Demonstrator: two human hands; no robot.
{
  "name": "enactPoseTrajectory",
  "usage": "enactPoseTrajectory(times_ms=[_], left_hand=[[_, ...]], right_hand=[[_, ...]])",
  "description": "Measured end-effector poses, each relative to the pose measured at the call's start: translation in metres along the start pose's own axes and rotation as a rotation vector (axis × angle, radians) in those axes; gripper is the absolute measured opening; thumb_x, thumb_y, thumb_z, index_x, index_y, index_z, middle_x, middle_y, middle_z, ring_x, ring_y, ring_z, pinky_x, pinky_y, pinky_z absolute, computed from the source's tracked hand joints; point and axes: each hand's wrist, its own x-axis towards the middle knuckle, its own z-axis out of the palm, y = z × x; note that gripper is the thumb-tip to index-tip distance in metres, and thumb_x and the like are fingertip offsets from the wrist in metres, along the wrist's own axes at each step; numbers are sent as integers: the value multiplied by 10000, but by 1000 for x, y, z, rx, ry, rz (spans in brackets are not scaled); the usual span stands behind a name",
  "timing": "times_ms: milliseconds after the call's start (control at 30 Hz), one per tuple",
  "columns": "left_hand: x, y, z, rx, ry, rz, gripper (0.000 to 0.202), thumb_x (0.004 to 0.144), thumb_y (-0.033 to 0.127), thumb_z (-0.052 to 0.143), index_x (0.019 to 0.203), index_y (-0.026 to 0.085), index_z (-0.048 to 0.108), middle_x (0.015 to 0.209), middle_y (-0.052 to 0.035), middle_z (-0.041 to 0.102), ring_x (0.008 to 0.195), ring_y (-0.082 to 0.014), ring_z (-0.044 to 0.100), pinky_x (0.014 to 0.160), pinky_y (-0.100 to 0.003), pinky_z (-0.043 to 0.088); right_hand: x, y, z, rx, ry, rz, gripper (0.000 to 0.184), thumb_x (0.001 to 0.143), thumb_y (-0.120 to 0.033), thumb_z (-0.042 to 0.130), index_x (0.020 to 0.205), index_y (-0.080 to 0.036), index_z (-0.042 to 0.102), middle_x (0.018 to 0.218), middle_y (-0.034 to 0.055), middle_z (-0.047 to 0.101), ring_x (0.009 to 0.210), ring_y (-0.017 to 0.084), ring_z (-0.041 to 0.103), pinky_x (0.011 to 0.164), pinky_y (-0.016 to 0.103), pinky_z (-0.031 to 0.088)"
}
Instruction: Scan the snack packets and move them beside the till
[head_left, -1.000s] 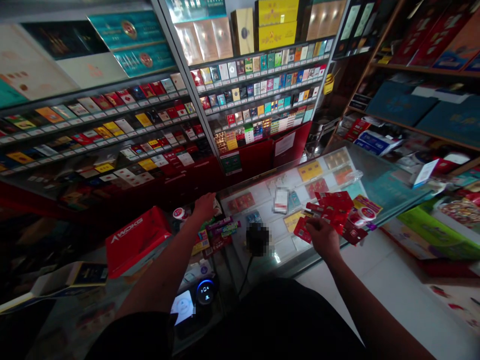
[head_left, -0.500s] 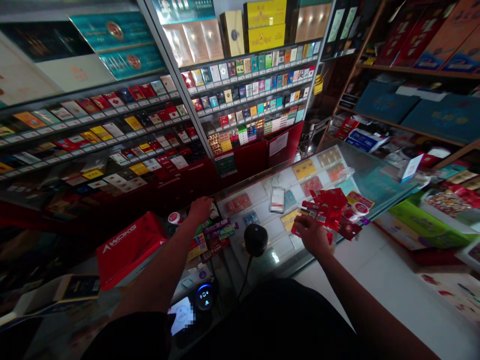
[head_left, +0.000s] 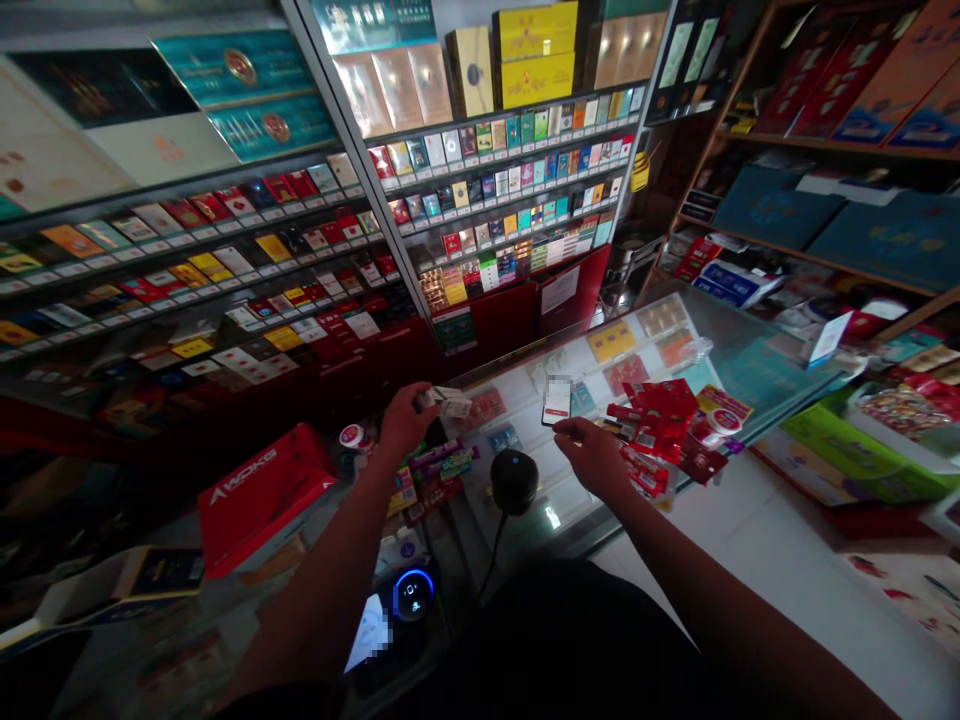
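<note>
My left hand (head_left: 405, 418) is closed around a small pale pack (head_left: 448, 401), held just above the glass counter (head_left: 570, 500). My right hand (head_left: 592, 455) hovers over the counter with its fingers loosely curled and nothing in them, left of a heap of red packets (head_left: 660, 425). A white card (head_left: 557, 399) lies on the glass just beyond its fingertips. A black round device (head_left: 514, 480) on a cable stands between my two arms.
A red box (head_left: 262, 490) sits at the left end of the counter beside a rack of small colourful packs (head_left: 435, 470). A lit blue-ringed gadget (head_left: 412, 590) is below. Shelves of cigarette packs (head_left: 495, 190) fill the back wall; wooden shelves (head_left: 810, 170) stand at right.
My left hand has lifted a small pale pack off the counter's left end. My right hand has let go of the red packets and moved left toward the white card.
</note>
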Motion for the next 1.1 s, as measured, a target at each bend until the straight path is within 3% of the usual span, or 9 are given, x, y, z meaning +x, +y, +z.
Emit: enactPoseTrajectory(times_ms=[167, 333, 567, 833, 1000, 1100], left_hand=[[-22, 34, 6, -389, -2, -104, 497, 797, 362, 750, 1264, 207, 681, 1183, -90, 742, 1040, -245, 689, 972, -398, 533], [-31, 50, 14, -650, -60, -100, 536, 765, 367, 784, 1264, 208, 673, 1206, -94, 740, 1082, -242, 695, 980, -395, 542], [-30, 57, 27, -671, -144, -91, 511, 767, 355, 792, 1238, 188, 682, 1197, -97, 738, 1081, -234, 690, 994, -397, 542], [-16, 72, 36, -611, -212, 14, 526, 800, 319, 781, 1299, 206, 658, 1267, -93, 712, 1139, -243, 681, 1035, -438, 547], [-6, 83, 47, -640, -318, 15, 586, 798, 314, 788, 1356, 215, 639, 1272, -98, 725, 1093, -255, 715, 951, -436, 597], [-4, 87, 57, -614, -324, 10, 585, 803, 308, 782, 1365, 204, 655, 1190, -99, 762, 986, -242, 741, 890, -413, 611]], right_hand=[[17, -19, 14, 87, -135, -90, 267, 900, -351, 617, 1088, -233, 765, 1112, 64, 796, 1028, 248, 741, 975, 423, 554], [39, -29, 22, 208, -207, -117, 392, 970, -390, 567, 1311, -238, 688, 1253, 72, 770, 1191, 233, 701, 1089, 439, 504], [53, -37, 22, 339, -298, 0, 421, 954, -418, 584, 1287, -198, 717, 1255, 103, 766, 1239, 259, 672, 1127, 479, 465], [52, -18, 26, 467, -277, 164, 561, 821, -434, 718, 1308, -156, 713, 1170, 130, 782, 1129, 276, 698, 1047, 470, 501], [51, -6, 28, 437, -244, 173, 543, 824, -442, 697, 1291, -166, 730, 1131, 118, 791, 1094, 272, 702, 1036, 469, 494], [49, -5, 26, 374, -229, 179, 545, 818, -437, 696, 1280, -152, 742, 1104, 119, 793, 1044, 272, 704, 1006, 461, 500]])
